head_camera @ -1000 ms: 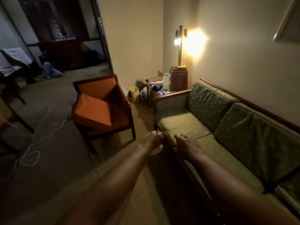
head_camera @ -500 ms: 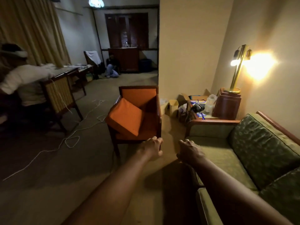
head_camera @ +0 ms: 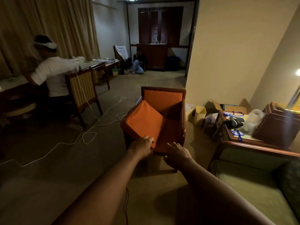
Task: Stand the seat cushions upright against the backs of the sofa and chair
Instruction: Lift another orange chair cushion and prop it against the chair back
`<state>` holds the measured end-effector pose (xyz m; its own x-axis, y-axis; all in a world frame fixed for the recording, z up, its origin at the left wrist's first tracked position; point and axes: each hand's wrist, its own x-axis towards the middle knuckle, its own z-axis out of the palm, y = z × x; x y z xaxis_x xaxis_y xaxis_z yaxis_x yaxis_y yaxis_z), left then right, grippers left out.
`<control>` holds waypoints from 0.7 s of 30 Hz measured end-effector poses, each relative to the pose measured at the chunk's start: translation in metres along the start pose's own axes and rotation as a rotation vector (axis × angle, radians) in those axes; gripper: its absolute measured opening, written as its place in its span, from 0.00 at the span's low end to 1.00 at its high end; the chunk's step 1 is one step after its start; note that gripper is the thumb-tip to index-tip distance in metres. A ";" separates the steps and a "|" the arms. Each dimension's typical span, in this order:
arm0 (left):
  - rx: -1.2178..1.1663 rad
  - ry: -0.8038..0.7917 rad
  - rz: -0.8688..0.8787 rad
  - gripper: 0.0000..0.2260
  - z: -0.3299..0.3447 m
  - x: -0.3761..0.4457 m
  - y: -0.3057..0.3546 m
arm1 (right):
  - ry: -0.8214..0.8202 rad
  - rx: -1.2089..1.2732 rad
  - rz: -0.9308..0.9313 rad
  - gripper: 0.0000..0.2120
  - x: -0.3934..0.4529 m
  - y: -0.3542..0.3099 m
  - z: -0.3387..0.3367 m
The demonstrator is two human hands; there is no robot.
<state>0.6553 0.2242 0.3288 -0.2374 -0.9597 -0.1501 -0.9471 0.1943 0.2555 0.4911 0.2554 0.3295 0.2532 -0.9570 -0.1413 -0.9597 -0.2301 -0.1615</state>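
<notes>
An orange armchair [head_camera: 163, 96] with a dark wooden frame stands straight ahead. Its orange seat cushion [head_camera: 143, 121] lies tilted and skewed, propped over the chair's left arm with one corner pointing at the chair back. My left hand [head_camera: 141, 147] touches the cushion's near lower corner, fingers curled at its edge. My right hand [head_camera: 177, 153] hovers just in front of the chair's seat rail, fingers apart and holding nothing. The green sofa [head_camera: 253, 179] fills the lower right; its seat cushion lies flat.
A side table [head_camera: 246, 137] with clutter, cardboard boxes and a yellow bin [head_camera: 200, 115] sit between chair and sofa. White cables [head_camera: 87, 137] trail over the carpet at left. A seated person [head_camera: 55, 75] works at a desk far left; another sits on the floor at the back.
The view has swung left from the sofa to the armchair. Both hands have come up to the chair; my left hand now touches the cushion's corner.
</notes>
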 end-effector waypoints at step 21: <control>0.144 -0.152 0.044 0.22 -0.027 0.378 -0.055 | -0.087 0.108 0.043 0.24 0.388 0.125 -0.025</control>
<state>0.6234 -0.1547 0.2841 -0.2987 -0.9103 -0.2865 -0.9536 0.2727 0.1278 0.4662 -0.1493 0.2788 0.2262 -0.9456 -0.2337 -0.9523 -0.1642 -0.2573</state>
